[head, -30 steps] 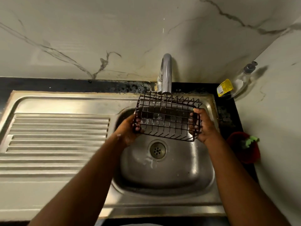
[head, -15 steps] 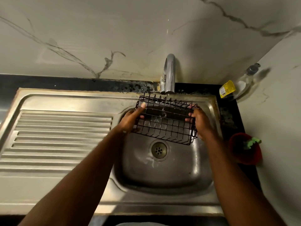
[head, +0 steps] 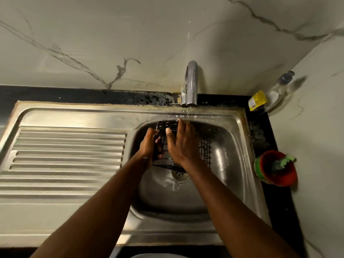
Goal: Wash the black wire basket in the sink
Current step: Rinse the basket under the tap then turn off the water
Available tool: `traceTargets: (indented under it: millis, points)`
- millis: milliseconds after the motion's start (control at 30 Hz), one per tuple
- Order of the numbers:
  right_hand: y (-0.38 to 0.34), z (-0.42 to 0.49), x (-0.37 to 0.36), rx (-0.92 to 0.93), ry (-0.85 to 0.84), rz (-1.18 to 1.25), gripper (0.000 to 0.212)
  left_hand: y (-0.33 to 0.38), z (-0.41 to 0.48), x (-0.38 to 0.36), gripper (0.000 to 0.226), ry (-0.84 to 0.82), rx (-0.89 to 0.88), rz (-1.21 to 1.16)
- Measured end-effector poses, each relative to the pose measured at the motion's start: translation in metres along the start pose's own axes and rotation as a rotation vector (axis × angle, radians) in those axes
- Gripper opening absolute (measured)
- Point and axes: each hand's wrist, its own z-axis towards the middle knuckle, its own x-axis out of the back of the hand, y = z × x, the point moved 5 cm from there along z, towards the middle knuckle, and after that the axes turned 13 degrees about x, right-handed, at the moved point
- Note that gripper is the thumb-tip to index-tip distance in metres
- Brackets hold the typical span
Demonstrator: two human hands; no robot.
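Leftmost, only the ribbed drainboard (head: 68,151), well apart from the work. Next, the left hand (head: 149,148) at the basin's left side, gripping the left end of the black wire basket (head: 204,151), fingers (head: 159,141) curled in through the wires and closed tight on them. Held low inside the sink (head: 230,174), just above the drain (head: 179,175), not resting on the bottom as far as can be judged. Seems to run with its long axis left to right, though with much of the middle hidden. Over that middle, the right hand (head: 181,146), laid palm-down across the top, fingers almost straight and spread, pressing on the wires rather than clasping anything, thumb out toward the left hand. Just beyond those fingertips, a thin stream (head: 188,113) dropping from the faucet (head: 191,82) onto the basket's far edge. To the right of the palm, the uncovered right end of the grid, reaching toward the basin's right wall. Probably calls for a rub along that axis, rightward from the palm, with the left hand as the anchor and the nearer one for any turning. Farther right on the black counter (head: 260,131), a clear bottle (head: 270,95) and a red cup (head: 275,168), both well clear.
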Motion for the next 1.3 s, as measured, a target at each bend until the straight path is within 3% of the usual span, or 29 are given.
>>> traceTargets:
  millis: [100, 200, 300, 367, 433, 500, 567, 700, 833, 967, 1067, 1167, 1300]
  points:
    - [-0.012, 0.006, -0.001, 0.148, 0.003, 0.032, 0.079, -0.004, 0.005, 0.014, 0.075, 0.062, 0.011, -0.148]
    - [-0.002, 0.02, 0.016, 0.273, 0.029, 0.116, 0.066, 0.005, 0.001, 0.009, 0.058, 0.018, -0.003, -0.152]
    - [0.026, 0.034, 0.026, 0.219, 0.138, 0.242, 0.051, 0.024, -0.007, 0.002, 0.054, -0.031, -0.058, -0.053]
    - [0.048, 0.04, 0.012, 0.004, 0.156, 0.395, 0.056, 0.031, -0.013, -0.003, 0.055, -0.021, -0.08, 0.063]
    - [0.068, 0.036, -0.005, -0.379, 0.177, 0.716, 0.067, 0.036, -0.019, -0.011, 0.057, -0.051, -0.117, 0.17]
    - [0.075, 0.025, -0.017, -0.699, 0.122, 0.895, 0.063, 0.04, -0.023, -0.016, 0.057, -0.07, -0.176, 0.273]
    - [0.074, 0.017, -0.018, -0.781, 0.034, 0.889, 0.06, 0.046, -0.027, -0.018, 0.057, -0.074, -0.229, 0.349]
    - [0.067, 0.021, 0.005, -0.648, 0.279, 0.788, 0.043, 0.054, -0.028, -0.022, 0.049, -0.022, -0.26, 0.38]
    - [0.052, 0.03, 0.04, -0.277, 0.519, 0.532, 0.041, 0.052, -0.022, -0.029, 0.062, -0.135, -0.159, 0.211]
    - [0.039, 0.023, 0.048, 0.075, 0.607, 0.407, 0.035, 0.059, -0.025, -0.035, 0.047, -0.153, -0.092, 0.164]
    - [0.028, 0.009, 0.044, 0.174, 0.578, 0.366, 0.035, 0.063, -0.03, -0.044, 0.051, -0.052, -0.122, 0.273]
    - [0.026, 0.0, 0.021, 0.218, 0.381, 0.304, 0.046, 0.064, -0.021, -0.041, 0.07, 0.079, -0.211, 0.413]
    - [0.015, -0.004, 0.016, 0.103, 0.166, 0.244, 0.055, 0.057, -0.013, -0.031, 0.077, 0.116, -0.248, 0.464]
